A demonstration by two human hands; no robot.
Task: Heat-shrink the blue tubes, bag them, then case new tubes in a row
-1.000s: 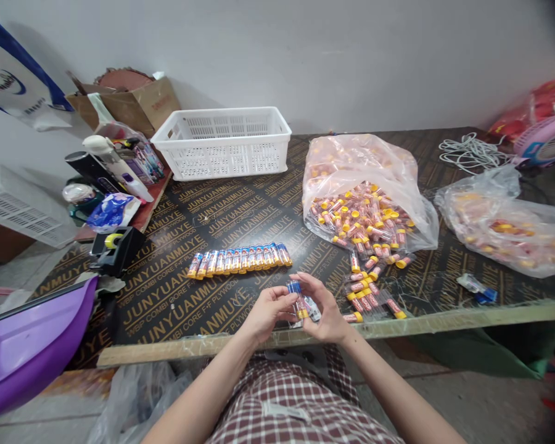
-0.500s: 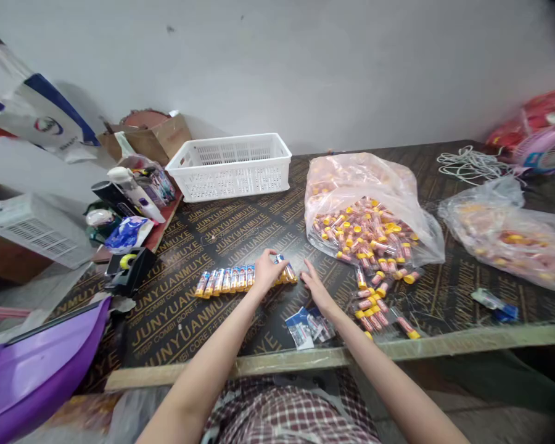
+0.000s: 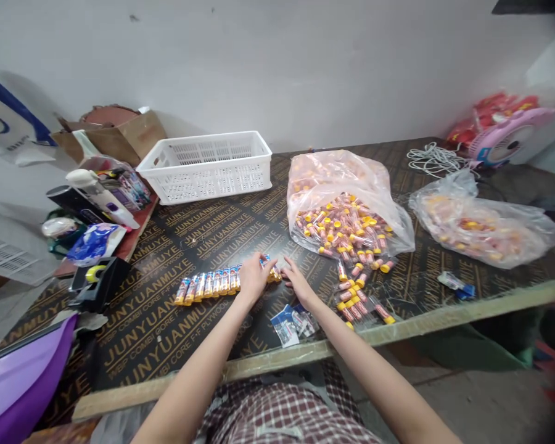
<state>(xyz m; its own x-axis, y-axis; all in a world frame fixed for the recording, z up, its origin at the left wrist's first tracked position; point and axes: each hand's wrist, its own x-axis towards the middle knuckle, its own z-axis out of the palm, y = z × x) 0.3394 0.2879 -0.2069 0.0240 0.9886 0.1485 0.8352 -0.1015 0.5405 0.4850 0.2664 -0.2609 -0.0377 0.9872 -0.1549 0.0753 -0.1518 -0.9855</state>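
A row of small tubes with blue-and-white labels and yellow ends (image 3: 209, 285) lies side by side on the dark printed table (image 3: 194, 330). My left hand (image 3: 253, 275) rests over the right part of this row, fingers bent onto the tubes; whether it grips one is hidden. Just right of the row's end is my right hand (image 3: 296, 283), fingers apart and holding nothing. Small blue-and-white packets (image 3: 285, 325) lie below my hands. To the right, pink tubes with yellow caps (image 3: 351, 299) are scattered in front of an open plastic bag (image 3: 346, 166) full of them.
A white plastic basket (image 3: 213, 176) stands at the back. On the left are a black tape dispenser (image 3: 99, 285), bottles and a purple dustpan-like object (image 3: 28, 382). A second bag (image 3: 485, 225), white cord (image 3: 435, 160) and pink fan (image 3: 511, 139) lie right.
The view has turned to the right, so the scene sits further left. My right hand has come slightly closer to the row's end; my left hand stays over the tubes.
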